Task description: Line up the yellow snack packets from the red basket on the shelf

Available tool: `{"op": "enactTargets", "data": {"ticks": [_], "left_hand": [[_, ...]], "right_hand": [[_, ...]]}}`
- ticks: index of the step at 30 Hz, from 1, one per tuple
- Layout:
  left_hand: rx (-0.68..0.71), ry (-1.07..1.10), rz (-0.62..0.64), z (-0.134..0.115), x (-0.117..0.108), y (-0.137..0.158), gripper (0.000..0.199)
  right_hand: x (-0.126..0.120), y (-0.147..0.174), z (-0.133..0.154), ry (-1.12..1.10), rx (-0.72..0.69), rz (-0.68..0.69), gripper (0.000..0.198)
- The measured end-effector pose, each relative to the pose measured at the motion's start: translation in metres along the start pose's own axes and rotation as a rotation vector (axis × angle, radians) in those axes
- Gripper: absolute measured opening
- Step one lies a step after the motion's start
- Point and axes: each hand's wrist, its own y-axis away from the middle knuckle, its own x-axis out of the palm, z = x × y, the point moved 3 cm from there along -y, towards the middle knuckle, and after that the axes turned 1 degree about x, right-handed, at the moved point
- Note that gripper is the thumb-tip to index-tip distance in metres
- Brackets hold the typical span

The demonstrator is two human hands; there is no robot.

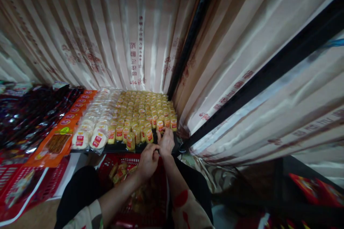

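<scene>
Rows of small yellow snack packs (pixel 139 109) with red-and-white labels stand on a dark shelf (pixel 116 147). My right hand (pixel 167 142) is at the front right of these rows, its fingers closed against one yellow snack pack (pixel 160 125). Close beside it, almost touching, my left hand (pixel 148 161) has its fingers curled together over the front edge of the shelf. Whatever lies inside those fingers is hidden. Below both forearms sits a red basket (pixel 103 162) between my knees, with more yellow snack packs (pixel 119 173) loose in it.
Left of the yellow packs are clear-wrapped round white cakes (pixel 99 139), an orange snack bag (pixel 60 141) and many dark shiny packets (pixel 29 114). Another red basket (pixel 57 175) stands at the lower left. Printed curtains (pixel 113 32) and a dark pole (pixel 258 71) close off the back and right.
</scene>
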Motion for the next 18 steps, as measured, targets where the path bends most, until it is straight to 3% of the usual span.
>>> {"op": "enactTargets", "data": {"ticks": [4, 10, 14, 18], "left_hand": [[-0.010, 0.008, -0.040, 0.007, 0.008, -0.005, 0.028], [-0.049, 0.021, -0.210, 0.029, 0.019, 0.009, 0.038], [-0.011, 0.016, -0.242, 0.026, 0.023, 0.014, 0.044], [-0.032, 0.001, -0.292, 0.021, 0.018, 0.017, 0.044]], "right_hand": [[0.005, -0.002, -0.005, -0.020, -0.029, -0.016, 0.024], [0.010, -0.002, -0.010, -0.159, -0.012, 0.037, 0.026], [0.007, -0.001, -0.010, -0.258, -0.023, 0.034, 0.029], [-0.004, 0.005, -0.003, -0.373, -0.122, 0.021, 0.031]]}}
